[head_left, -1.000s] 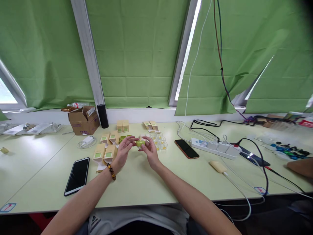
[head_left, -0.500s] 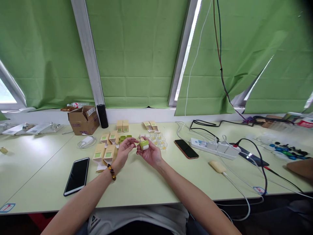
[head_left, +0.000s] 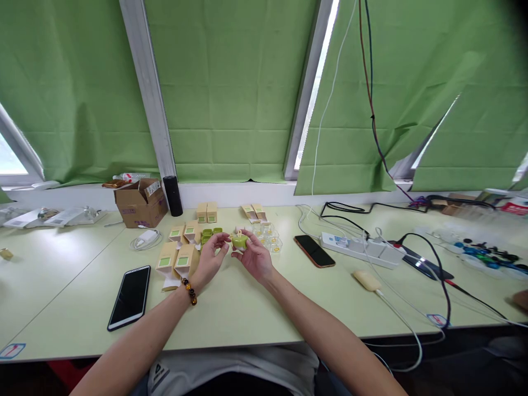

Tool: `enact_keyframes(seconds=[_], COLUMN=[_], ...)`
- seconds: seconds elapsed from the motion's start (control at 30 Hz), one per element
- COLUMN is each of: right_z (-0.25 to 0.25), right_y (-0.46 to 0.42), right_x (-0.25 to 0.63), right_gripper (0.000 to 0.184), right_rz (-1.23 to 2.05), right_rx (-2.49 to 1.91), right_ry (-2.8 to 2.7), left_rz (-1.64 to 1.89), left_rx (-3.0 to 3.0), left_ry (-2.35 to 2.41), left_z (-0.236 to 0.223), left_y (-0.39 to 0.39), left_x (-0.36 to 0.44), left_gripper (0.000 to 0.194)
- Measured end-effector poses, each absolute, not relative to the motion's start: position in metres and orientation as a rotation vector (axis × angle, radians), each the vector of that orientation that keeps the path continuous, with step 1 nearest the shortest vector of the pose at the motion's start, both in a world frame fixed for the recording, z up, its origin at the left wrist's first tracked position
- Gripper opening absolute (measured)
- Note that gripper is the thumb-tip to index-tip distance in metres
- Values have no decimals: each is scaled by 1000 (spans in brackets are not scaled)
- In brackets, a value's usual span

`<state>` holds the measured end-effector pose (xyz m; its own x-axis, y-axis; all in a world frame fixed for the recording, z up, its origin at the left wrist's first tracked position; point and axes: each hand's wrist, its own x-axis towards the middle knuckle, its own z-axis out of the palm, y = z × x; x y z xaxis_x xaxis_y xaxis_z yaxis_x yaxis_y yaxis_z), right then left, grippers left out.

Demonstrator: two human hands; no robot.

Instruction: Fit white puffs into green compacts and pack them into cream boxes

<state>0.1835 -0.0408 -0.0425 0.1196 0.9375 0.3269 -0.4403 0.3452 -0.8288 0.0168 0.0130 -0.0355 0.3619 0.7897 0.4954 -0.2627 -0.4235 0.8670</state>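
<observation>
Between my two hands, above the table, is a small rounded green case point(head_left: 239, 241) with a cream-coloured bit on top; I cannot make out its exact kind. My right hand point(head_left: 256, 260) grips it from the right with thumb and fingers. The fingertips of my left hand point(head_left: 211, 257) are pinched at its left end, on a pale part that is partly hidden. Left of my left hand stand several small kraft-paper boxes point(head_left: 186, 260) with green labels. Several green pieces point(head_left: 207, 235) sit just behind that hand. Clear plastic cups point(head_left: 272, 242) with yellow centres lie beyond my right hand.
A large phone point(head_left: 130, 297) lies at left, another phone point(head_left: 314, 251) at right. Beside it are a white power strip point(head_left: 363, 250) and a cream mouse-shaped object point(head_left: 367, 280) with cables. A cardboard box point(head_left: 141, 204) and black cylinder point(head_left: 172, 196) stand at the back.
My left hand has moved slightly right, and its fingertips now meet the green case. The case has turned in my right hand, showing more green and less white.
</observation>
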Motion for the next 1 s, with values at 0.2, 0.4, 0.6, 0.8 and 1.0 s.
enact_keyframes(seconds=[0.2,0.4,0.6,0.8,1.0], right_z=[-45,-44,-40,-16,6], right_y=[-36,-37,-44,-48,-43], right_x=[176,169,168,198,265], right_gripper=[69,73,61,12,11], right_rz=[757,681,685,248,-38], right_rx=[-778,-827,-776,-1041,-1517], right_ry=[-1036,-1093,-1157,-1276,-1515], left_rz=[1136,1036,1034,1116,1146], left_rx=[1489,1421,1269,1004,911], left_ry=[366,288,253,216,216], left_z=[-38,-35,-33,-31,-31], left_y=[15,17,17,22,24], left_x=[23,22,21,17,17], left_gripper=[51,53,44,27,22])
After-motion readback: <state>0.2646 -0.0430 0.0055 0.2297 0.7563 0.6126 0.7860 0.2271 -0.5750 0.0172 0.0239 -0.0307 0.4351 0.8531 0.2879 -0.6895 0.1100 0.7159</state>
